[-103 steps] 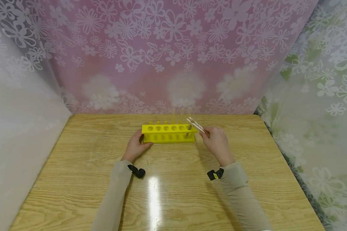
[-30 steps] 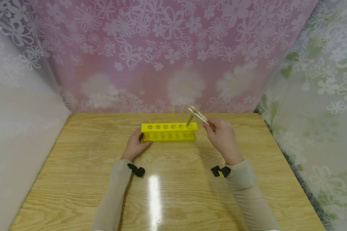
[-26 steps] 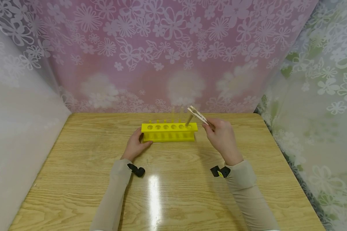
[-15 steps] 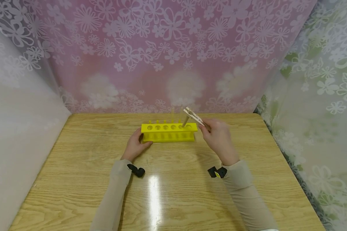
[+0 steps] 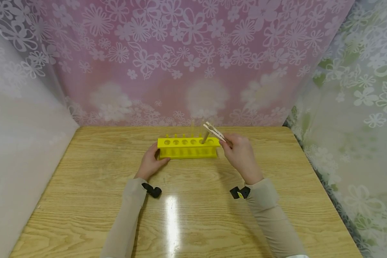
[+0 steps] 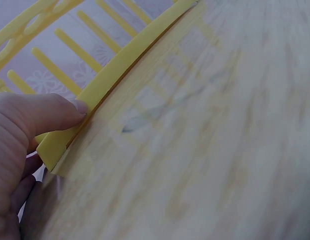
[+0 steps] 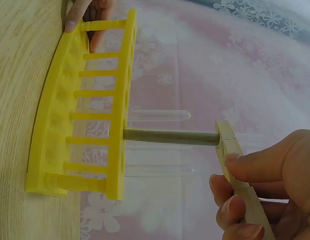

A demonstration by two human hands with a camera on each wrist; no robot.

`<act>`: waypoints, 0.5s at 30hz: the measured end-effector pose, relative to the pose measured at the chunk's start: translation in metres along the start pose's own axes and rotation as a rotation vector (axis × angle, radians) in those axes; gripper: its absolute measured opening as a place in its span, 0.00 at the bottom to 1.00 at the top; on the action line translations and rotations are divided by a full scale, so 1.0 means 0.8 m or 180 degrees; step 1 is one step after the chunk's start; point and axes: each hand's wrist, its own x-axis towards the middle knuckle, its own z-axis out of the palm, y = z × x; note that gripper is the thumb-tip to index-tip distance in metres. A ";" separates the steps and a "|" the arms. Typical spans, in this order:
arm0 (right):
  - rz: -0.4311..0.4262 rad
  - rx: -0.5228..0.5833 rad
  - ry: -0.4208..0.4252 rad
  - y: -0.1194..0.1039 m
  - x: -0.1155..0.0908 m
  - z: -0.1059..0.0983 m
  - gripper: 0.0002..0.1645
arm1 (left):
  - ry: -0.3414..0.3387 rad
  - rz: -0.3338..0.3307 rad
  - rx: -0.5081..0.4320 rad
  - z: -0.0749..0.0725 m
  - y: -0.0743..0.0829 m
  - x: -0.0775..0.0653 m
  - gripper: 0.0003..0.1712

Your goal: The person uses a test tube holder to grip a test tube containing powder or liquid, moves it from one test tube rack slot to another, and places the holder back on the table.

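Observation:
A yellow test tube rack (image 5: 188, 152) stands on the table. My left hand (image 5: 149, 164) grips its left end, thumb on the front of the base (image 6: 112, 67) and fingers behind. With my right hand (image 5: 240, 154) I pinch a wooden test tube clamp (image 7: 230, 150), which looks like a long clothespin. Its jaws hold the top of a grey-brown tube (image 7: 170, 136). The tube slants slightly, its lower end at the second hole from the right in the rack's top plate. How far it goes in, I cannot tell. The rightmost hole (image 5: 211, 141) has no tube in it.
Clear test tubes (image 7: 162, 115) rise behind the rack's right half, apparently on the row of back pegs (image 5: 175, 135). A wood-grain table (image 5: 93, 200) lies under everything. Flowered cloths (image 5: 193, 64) hang behind it and at both sides.
My right hand has lifted the grey-brown tube out of the rightmost hole, shifted it left and lowered it at the neighbouring hole. The left hand and the rack have stayed in place.

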 end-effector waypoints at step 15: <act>0.0062 -0.0015 -0.0103 0.005 -0.003 0.015 0.13 | 0.0024 -0.0019 0.0026 0.000 0.000 0.000 0.41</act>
